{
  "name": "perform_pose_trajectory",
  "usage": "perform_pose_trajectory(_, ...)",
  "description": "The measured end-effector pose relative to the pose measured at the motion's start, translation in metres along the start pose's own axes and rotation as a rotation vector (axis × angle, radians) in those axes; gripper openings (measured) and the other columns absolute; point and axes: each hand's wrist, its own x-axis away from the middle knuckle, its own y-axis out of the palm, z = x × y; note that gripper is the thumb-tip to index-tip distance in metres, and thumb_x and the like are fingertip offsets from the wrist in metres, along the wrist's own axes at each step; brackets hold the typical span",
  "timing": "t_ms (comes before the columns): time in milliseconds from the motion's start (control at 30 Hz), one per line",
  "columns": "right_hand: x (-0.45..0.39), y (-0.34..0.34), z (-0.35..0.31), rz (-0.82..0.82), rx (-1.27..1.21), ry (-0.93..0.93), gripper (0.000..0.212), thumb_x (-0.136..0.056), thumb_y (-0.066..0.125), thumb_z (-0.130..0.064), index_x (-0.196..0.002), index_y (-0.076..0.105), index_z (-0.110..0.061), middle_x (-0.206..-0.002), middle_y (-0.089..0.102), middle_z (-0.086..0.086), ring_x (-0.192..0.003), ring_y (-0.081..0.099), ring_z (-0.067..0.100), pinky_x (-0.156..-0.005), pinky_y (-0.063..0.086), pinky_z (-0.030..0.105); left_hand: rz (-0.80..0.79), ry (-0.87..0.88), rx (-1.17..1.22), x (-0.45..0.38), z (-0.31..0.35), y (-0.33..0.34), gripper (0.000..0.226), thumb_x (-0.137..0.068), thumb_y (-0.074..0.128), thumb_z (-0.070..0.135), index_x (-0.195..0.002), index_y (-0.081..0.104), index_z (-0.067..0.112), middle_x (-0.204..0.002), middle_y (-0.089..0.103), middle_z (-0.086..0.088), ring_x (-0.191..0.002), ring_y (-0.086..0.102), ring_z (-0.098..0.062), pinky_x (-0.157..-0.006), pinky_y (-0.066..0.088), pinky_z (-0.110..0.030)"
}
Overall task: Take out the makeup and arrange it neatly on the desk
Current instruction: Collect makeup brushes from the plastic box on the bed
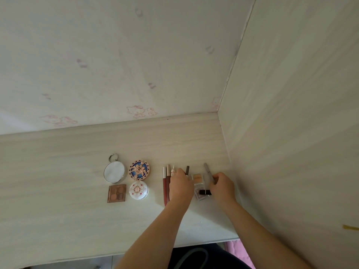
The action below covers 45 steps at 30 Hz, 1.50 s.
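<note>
Desk (58, 171): pale wood-grain laminate, walled at back and right, front edge near the person. Count: 4 flat cases in a 2x2 block at left-centre, namely a round mirror (114, 172) with metal rim and ring loop, a round patterned compact (139, 170) in blue/pink, a square brown palette (116, 193) with round pans, and a white domed compact (138, 190). Right of them, 2 long red tubes (165, 183) lie parallel, touching side by side, with a small pale tube (172, 171) just beside them. Left hand (180, 186) has fingers curled over this group, pinching a dark pencil (187, 170) that sticks up past the fingertips. Between the hands: a small clear case (197, 178) with a tan pan, another clear case below it, and a dark lipstick (205, 191) lying across it. Right hand (222, 186) has fingers curled round a grey pen (208, 172), tilted up-left. Open room: wide bare strip on the left and along the front; tight on the right, where the right hand sits near the side wall (291, 133).
</note>
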Motion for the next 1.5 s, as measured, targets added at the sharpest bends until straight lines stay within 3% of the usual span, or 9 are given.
perform_pose_trajectory(167, -0.001, 0.004, -0.003, 0.03, -0.006, -0.018, 0.012, -0.086, 0.06, -0.007, -0.098, 0.061, -0.008, -0.097, 0.065, 0.004, -0.08, 0.057, 0.018, -0.061, 0.042, 0.023, 0.007, 0.038, -0.078, 0.001, 0.001, 0.006, 0.021, -0.093, 0.05, 0.01, -0.113, 0.049, 0.003, -0.13, 0.05, -0.024, -0.123, 0.049, -0.033, -0.093, 0.049, -0.038)
perform_pose_trajectory(300, 0.0, 0.007, -0.003, 0.05, -0.048, -0.025, 0.016, -0.085, 0.062, -0.008, -0.101, 0.059, -0.01, -0.102, 0.064, 0.008, -0.09, 0.06, 0.022, -0.07, 0.043, 0.026, -0.015, 0.059, -0.095, 0.004, 0.003, 0.008, 0.024, -0.092, 0.05, 0.002, -0.115, 0.047, 0.004, -0.115, 0.056, -0.013, -0.099, 0.052, -0.021, -0.074, 0.044, -0.027)
perform_pose_trajectory(533, 0.0, 0.002, -0.006, 0.05, -0.035, -0.043, 0.024, -0.086, 0.06, -0.007, -0.111, 0.058, -0.009, -0.107, 0.061, 0.008, -0.092, 0.059, 0.021, -0.072, 0.041, 0.024, 0.005, 0.153, -0.114, 0.005, 0.0, 0.012, 0.032, -0.088, 0.049, -0.003, -0.119, 0.049, 0.006, -0.123, 0.051, -0.01, -0.111, 0.052, -0.025, -0.094, 0.046, -0.033)
perform_pose_trajectory(633, 0.002, 0.003, -0.005, 0.039, -0.01, -0.051, 0.028, -0.086, 0.058, -0.005, -0.114, 0.058, -0.009, -0.108, 0.059, 0.008, -0.087, 0.054, 0.017, -0.071, 0.039, 0.022, -0.001, 0.206, -0.132, 0.01, -0.002, 0.01, 0.033, -0.088, 0.051, -0.002, -0.121, 0.05, 0.006, -0.124, 0.049, -0.009, -0.111, 0.051, -0.022, -0.091, 0.044, -0.026)
perform_pose_trajectory(833, 0.006, 0.008, 0.002, 0.005, -0.004, -0.065, 0.023, -0.088, 0.059, -0.009, -0.111, 0.059, -0.008, -0.107, 0.06, 0.008, -0.083, 0.053, 0.014, -0.069, 0.039, 0.02, -0.022, 0.358, -0.245, 0.019, -0.007, 0.007, 0.033, -0.088, 0.054, 0.011, -0.12, 0.058, 0.016, -0.124, 0.051, 0.001, -0.114, 0.05, -0.018, -0.078, 0.046, -0.028)
perform_pose_trajectory(933, 0.006, 0.009, 0.005, 0.011, -0.015, -0.053, 0.023, -0.087, 0.058, -0.008, -0.11, 0.06, -0.009, -0.107, 0.06, 0.009, -0.085, 0.054, 0.016, -0.071, 0.041, 0.021, -0.037, 0.426, -0.31, 0.023, -0.01, 0.01, 0.03, -0.088, 0.06, 0.022, -0.118, 0.06, 0.02, -0.12, 0.052, 0.003, -0.114, 0.048, -0.019, -0.077, 0.046, -0.029)
perform_pose_trajectory(1067, 0.005, 0.007, 0.005, 0.009, -0.027, -0.036, 0.023, -0.089, 0.056, -0.011, -0.111, 0.06, -0.009, -0.107, 0.062, 0.007, -0.086, 0.053, 0.014, -0.071, 0.04, 0.021, 0.023, 0.485, -0.377, 0.023, -0.014, 0.015, 0.019, -0.092, 0.056, 0.019, -0.109, 0.063, 0.017, -0.116, 0.054, 0.0, -0.112, 0.049, -0.022, -0.08, 0.046, -0.032)
perform_pose_trajectory(1300, 0.001, 0.002, 0.004, 0.024, -0.018, -0.036, 0.018, -0.095, 0.047, -0.015, -0.102, 0.062, -0.008, -0.101, 0.066, 0.008, -0.084, 0.055, 0.019, -0.068, 0.037, 0.023, 0.173, 0.377, -0.304, 0.022, -0.031, 0.004, 0.018, -0.092, 0.052, 0.033, -0.101, 0.058, 0.019, -0.1, 0.063, 0.003, -0.099, 0.056, -0.019, -0.075, 0.045, -0.029)
perform_pose_trajectory(1500, 0.002, 0.003, 0.002, -0.026, 0.016, -0.048, 0.017, -0.093, 0.048, -0.014, -0.103, 0.061, -0.01, -0.1, 0.066, 0.006, -0.084, 0.057, 0.018, -0.07, 0.043, 0.026, 0.217, 0.351, -0.317, 0.018, -0.037, 0.001, 0.021, -0.092, 0.049, 0.035, -0.105, 0.053, 0.02, -0.103, 0.065, 0.003, -0.099, 0.058, -0.021, -0.08, 0.045, -0.031)
